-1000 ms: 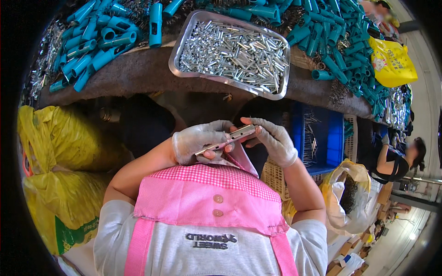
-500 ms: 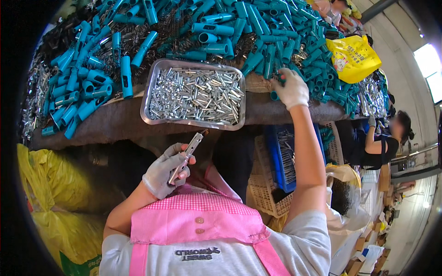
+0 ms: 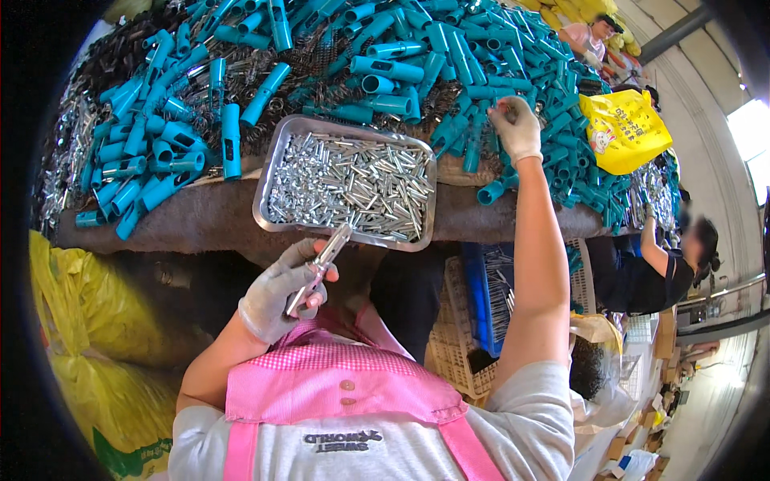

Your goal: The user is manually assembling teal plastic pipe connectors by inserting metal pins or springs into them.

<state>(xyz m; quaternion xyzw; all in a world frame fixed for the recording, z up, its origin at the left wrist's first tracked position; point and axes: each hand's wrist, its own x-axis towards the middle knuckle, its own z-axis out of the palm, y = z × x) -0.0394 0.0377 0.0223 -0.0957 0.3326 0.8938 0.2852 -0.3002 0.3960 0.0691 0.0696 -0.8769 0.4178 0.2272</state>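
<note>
My left hand (image 3: 281,293), in a pale glove with bare fingertips, is closed around a slender silver metal piece (image 3: 319,268) with holes along it. The piece tilts up to the right, its upper end in front of the tray's near rim. Loose silver pins fill the metal tray (image 3: 265,210) at the table edge. Over the heap of teal slotted tubes (image 3: 553,152) is my gloved right hand (image 3: 520,132), right of the tray. Its fingers are curled together; anything between them is too small or hidden to make out.
Dark springs (image 3: 321,68) lie among the tubes. A yellow bag (image 3: 626,132) rests on the heap at the right. Below the table edge stand a blue crate (image 3: 481,309) of metal rods and a beige basket (image 3: 449,341). Two other people are at the far right.
My right hand has moved from the table edge farther over the teal tubes, its fingers drawing in. The metal piece in my left hand has come closer to the tray. The whole view has shifted slightly.
</note>
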